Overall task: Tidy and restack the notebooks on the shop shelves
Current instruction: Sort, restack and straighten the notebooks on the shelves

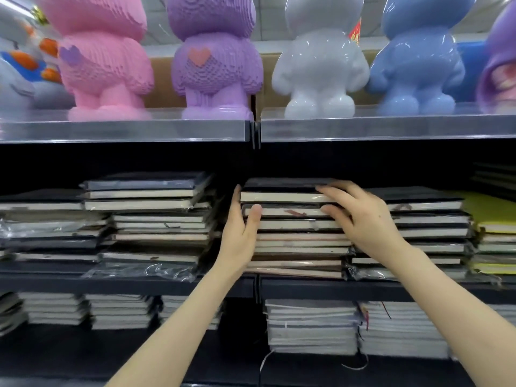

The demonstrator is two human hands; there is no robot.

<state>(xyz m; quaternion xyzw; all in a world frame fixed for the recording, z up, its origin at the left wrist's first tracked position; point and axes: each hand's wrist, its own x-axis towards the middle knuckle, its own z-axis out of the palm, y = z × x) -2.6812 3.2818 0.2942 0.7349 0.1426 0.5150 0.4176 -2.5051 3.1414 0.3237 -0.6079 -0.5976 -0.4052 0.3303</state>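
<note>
The stack of notebooks [296, 241] being tidied is found at the middle of the middle shelf [139, 283], just right of the shelf's centre joint, with a slumped neighbouring stack [156, 219] to its left and another stack [430, 230] touching it on the right. It is bracketed by both hands.

The left hand [240, 233] is laid flat against the stack's left side, fingers straight and pointing up and back, while the thumb is pressed on the front edge of the second book from the top. It is released, not clenched. It appears to be placed there as a stop, so that the books can be squared against it.

The right hand [360, 219] is spread over the right front corner of the upper books, with a finger lying across the top notebook [279, 195] and the thumb set against the page edge below. Whether that book is pinched or merely pressed cannot be told.

The upper books are seen to overhang unevenly and several are wrapped in slippery film, so a two-sided hold is probably wanted to keep them from sliding. The step in hand is judged to be aligning this pile. The left-hand stack, with loose wrap spilling forward, seems not yet dealt with
</note>
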